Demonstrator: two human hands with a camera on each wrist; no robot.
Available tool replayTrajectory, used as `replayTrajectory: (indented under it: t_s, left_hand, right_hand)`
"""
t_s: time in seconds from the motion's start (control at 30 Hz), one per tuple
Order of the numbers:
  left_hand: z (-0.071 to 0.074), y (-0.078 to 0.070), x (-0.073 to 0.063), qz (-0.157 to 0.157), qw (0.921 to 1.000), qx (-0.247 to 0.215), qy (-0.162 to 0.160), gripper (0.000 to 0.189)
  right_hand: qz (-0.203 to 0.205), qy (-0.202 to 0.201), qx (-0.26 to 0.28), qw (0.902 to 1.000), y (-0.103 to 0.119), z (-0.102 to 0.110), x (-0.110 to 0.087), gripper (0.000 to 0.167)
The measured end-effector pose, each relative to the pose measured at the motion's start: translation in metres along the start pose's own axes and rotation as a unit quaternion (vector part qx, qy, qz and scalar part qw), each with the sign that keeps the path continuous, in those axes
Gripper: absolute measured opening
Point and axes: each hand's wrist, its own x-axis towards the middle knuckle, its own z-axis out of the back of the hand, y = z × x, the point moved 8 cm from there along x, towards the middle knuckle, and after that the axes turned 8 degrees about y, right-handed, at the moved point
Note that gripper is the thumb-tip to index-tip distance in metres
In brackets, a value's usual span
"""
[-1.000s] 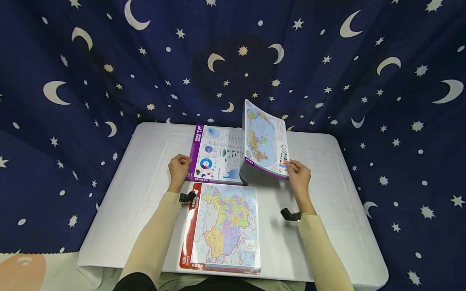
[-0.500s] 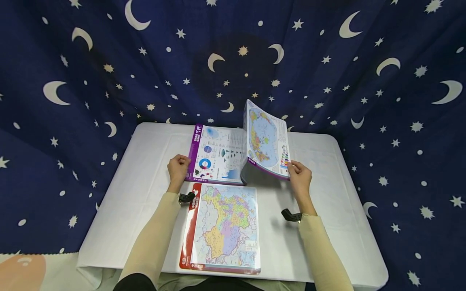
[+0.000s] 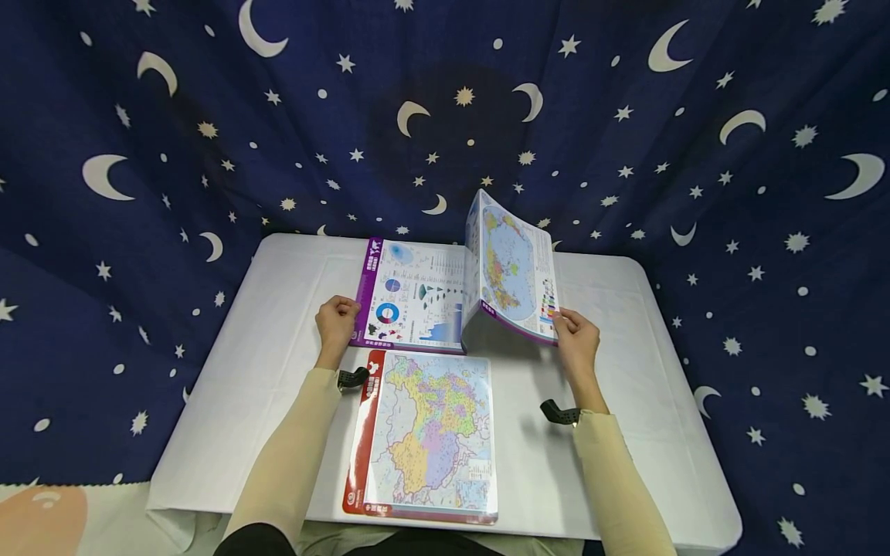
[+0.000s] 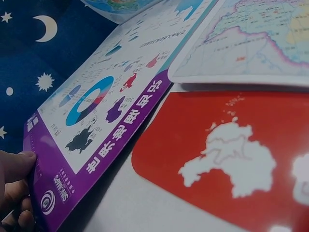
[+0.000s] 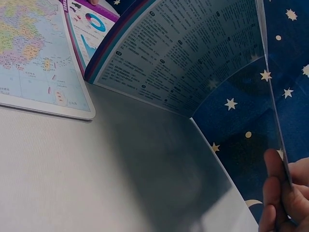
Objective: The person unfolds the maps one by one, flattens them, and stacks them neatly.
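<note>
A purple-edged folding world map is partly unfolded across the far middle of the table. Its left panel shows charts; its right part, printed with a world map, stands raised and bowed. My left hand pinches the lower left edge, thumb on top in the left wrist view. The right hand pinches the raised part's near right corner. On the underside, rows of printed text show in the right wrist view. Nearer me lies a red-edged map, flat and touched by neither hand.
A white cloth covers the table. Behind it and at both sides hangs a dark blue curtain with moons and stars. The red-edged map's top edge lies close against the folding map's near edge.
Both hands have drawn slightly apart, the left one leftward and the right one rightward. The folding map has opened a little wider between them. The red-edged map has stayed still.
</note>
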Motion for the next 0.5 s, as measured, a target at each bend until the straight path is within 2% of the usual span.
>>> replayTrajectory:
  t_s: [0.5]
  left_hand:
    - [0.0015, 0.0038, 0.0009, 0.005, 1.0, -0.006, -0.002, 0.013]
  right_hand:
    - [-0.008, 0.002, -0.001, 1.0, -0.0067, 0.0051, 0.001, 0.039]
